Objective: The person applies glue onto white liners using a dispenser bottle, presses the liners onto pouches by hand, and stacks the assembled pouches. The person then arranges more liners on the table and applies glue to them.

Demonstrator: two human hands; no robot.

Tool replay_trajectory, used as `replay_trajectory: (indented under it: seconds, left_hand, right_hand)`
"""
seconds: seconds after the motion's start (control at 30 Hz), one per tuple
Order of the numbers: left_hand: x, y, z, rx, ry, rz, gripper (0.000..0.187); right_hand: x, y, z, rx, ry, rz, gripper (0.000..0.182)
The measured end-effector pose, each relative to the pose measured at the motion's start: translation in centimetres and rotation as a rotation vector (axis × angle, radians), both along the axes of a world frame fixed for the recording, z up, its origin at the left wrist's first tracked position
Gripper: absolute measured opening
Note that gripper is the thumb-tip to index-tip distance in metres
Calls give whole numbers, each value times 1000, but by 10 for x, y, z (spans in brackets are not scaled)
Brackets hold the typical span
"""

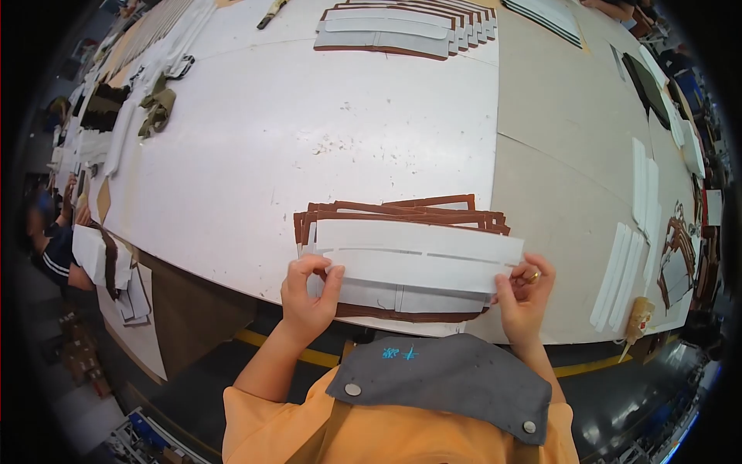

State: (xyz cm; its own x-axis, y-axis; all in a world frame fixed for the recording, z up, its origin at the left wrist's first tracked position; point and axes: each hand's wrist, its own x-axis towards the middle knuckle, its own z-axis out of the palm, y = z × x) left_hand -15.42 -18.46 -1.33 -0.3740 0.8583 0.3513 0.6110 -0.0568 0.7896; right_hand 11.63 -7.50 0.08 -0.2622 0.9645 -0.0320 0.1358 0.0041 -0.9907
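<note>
A long white strip (417, 269) with a thin grey line along it is stretched between my two hands. My left hand (311, 292) pinches its left end between thumb and fingers. At the other end, my right hand (527, 294), with a ring on one finger, grips the strip's lower corner. Under the strip lies a stack of grey-white panels with brown edges (386, 315), close to the table's front edge. Brown borders of more panels fan out behind the strip, and its body covers most of the stack's middle.
More brown-edged panels (386, 37) lie overlapped at the far side of the white table (325, 147). White strips (618, 267) and a glue bottle (638, 319) are at right. Olive cloth (157, 107) lies at left, where another person (58, 243) stands by the edge.
</note>
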Motion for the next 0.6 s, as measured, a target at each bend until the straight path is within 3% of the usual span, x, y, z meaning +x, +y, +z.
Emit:
replay_trajectory:
  seconds: [0.03, 0.1, 0.3, 0.6]
  left_hand:
    - [1, 1, 6, -4, 27, -12, 18]
    - [0, -2, 9, -91, 67, -20, 19]
    - [-4, 1, 12, -188, 84, 5, 27]
    - [-3, 5, 16, -265, 76, -2, 27]
  right_hand:
    - [6, -6, -10, 40, -74, 37, 44]
    - [5, -11, -14, 19, -98, 49, 32]
    - [-7, -3, -10, -45, -185, 80, 18]
    - [-9, 4, -12, 15, -233, 117, 17]
